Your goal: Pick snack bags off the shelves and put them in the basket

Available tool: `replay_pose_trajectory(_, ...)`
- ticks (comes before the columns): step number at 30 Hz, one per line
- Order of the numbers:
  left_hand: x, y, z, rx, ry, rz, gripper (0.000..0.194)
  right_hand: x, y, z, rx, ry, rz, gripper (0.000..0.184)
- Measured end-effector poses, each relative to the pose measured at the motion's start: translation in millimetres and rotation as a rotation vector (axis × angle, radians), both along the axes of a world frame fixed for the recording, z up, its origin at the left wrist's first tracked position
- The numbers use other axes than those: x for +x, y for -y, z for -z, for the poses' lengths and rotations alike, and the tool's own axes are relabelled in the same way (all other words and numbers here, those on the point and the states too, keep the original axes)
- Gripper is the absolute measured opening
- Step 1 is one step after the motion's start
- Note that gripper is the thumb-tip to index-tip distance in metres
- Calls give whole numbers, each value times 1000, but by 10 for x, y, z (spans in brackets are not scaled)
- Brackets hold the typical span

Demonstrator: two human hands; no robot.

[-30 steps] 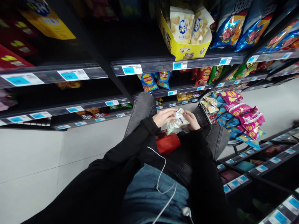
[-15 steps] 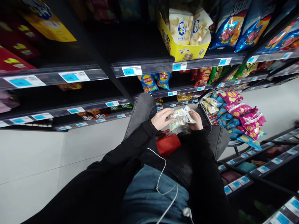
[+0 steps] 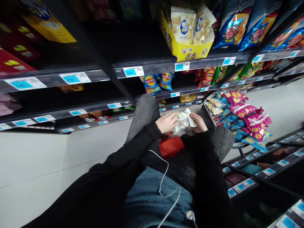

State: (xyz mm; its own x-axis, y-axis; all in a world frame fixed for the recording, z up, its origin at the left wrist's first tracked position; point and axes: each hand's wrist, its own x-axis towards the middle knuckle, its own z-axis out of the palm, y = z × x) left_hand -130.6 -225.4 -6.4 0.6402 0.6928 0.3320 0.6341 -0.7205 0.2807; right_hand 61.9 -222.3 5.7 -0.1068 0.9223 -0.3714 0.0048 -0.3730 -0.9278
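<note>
Between my knees, both hands hold a small pale snack bag with a blue logo and a dark printed block. My left hand grips its left side, fingers bent over the edge. My right hand is closed on its right side, the thumb along the top. Similar cream-coloured bags stand in a yellow display box on the shelf ahead. Just below the held bag, a red package rests by my lap, partly hidden.
A cart heaped with pink chip bags, blue bags and a few cream ones stands by my right knee. Shelves with price tags run across the front. Another shelf rack is at the lower right. White earphone wires hang over my shirt.
My left fingers have closed further over the bag's left side, and my right hand has shifted slightly inward around its edge. The bag stays in nearly the same place.
</note>
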Motion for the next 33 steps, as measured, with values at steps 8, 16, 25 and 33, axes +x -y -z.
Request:
replay_pose_trajectory(8, 103, 75, 7, -63, -83, -69, 23, 144, -47, 276, -7, 325, 18, 28)
replay_pose_trajectory(16, 115, 34, -17, -132, 81, -156, 23, -10, -29, 178, 205, 762, 193, 19)
replay_pose_trajectory(25, 118, 24, -23, 58, -1, -314, 28, -156, 10, 106, 312, 704, 306, 20)
replay_pose_trajectory(33, 69, -21, -30, -106, 328, -219, 15, -130, -14, 248, 318, 657, 336, 21)
